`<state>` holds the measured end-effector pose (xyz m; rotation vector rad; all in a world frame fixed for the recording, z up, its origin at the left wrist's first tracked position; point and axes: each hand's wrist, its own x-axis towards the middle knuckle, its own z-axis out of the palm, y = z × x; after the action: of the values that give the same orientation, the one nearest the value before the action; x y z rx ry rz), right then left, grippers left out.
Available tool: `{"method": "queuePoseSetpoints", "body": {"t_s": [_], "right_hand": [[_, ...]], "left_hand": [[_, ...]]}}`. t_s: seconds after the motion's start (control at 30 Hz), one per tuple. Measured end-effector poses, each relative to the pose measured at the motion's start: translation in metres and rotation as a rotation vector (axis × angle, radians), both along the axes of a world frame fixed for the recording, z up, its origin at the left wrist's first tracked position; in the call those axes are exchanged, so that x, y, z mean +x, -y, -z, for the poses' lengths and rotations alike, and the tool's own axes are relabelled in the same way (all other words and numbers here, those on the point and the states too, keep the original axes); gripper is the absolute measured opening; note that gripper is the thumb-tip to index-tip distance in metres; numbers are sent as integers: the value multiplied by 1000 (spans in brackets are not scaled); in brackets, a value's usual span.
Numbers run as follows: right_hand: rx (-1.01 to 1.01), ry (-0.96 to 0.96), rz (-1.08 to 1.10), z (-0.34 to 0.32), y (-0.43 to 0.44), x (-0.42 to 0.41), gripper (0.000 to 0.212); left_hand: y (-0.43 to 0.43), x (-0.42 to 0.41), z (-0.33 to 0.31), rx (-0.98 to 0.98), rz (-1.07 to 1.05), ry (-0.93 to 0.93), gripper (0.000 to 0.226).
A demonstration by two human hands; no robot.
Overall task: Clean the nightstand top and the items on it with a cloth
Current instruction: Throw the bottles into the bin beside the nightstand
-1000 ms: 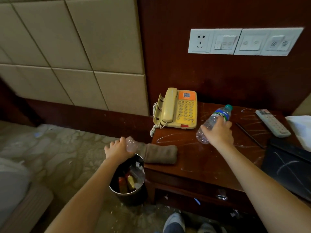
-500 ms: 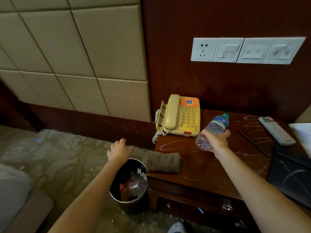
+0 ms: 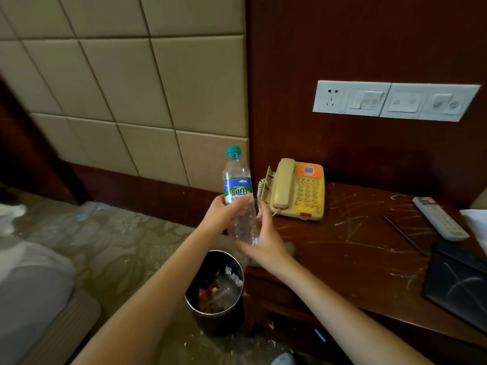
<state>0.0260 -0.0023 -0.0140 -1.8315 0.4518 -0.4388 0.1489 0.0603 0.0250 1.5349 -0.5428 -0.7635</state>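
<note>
A clear water bottle (image 3: 237, 185) with a green cap and blue label stands upright in the air over the nightstand's left edge. My left hand (image 3: 221, 214) grips it at the label. My right hand (image 3: 266, 243) cups its lower part between thumb and fingers. The dark wooden nightstand top (image 3: 342, 259) is covered in white scratch-like marks. A brown cloth (image 3: 291, 248) lies at its left edge, mostly hidden behind my right hand. A yellow telephone (image 3: 297, 189) sits at the back left.
A metal bin (image 3: 216, 320) holding rubbish stands on the floor just below the bottle. On the nightstand lie a white remote (image 3: 440, 218), a thin dark pen (image 3: 403, 234) and a black folder (image 3: 458, 285). A bed (image 3: 26, 285) is at the left.
My right hand carried the bottle left off the nightstand and turned it upright. My left hand rose from above the bin and took hold of the bottle.
</note>
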Motion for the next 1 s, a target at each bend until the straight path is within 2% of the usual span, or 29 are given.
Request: {"method": "queuePoseSetpoints", "body": {"t_s": [0.1,0.17,0.27,0.37,0.53,0.73,0.9,1.0], "right_hand": [[-277,-235,-81,10,-1,14,90],[-542,-383,-111,17,6,18,70],[-802,-452,-148,27,15,24,48],[-938,-471,-169,41,23,31,42],[-988,-469,-184,64,42,37,39],[-1003,-404,-208,80,51,39,42],[-996,-376,-194,77,51,38,47],[-963,-386,-164,67,49,31,50]], "left_hand": [[-27,21,21,103,-141,63,50],[-41,35,43,173,-215,56,54],[-54,50,86,288,-270,6,67],[-59,55,137,385,-308,-89,69],[-48,61,205,511,-408,-180,67],[-37,63,240,597,-539,-111,59],[-29,67,225,528,-519,-114,53],[-20,63,194,457,-484,-30,48]]}}
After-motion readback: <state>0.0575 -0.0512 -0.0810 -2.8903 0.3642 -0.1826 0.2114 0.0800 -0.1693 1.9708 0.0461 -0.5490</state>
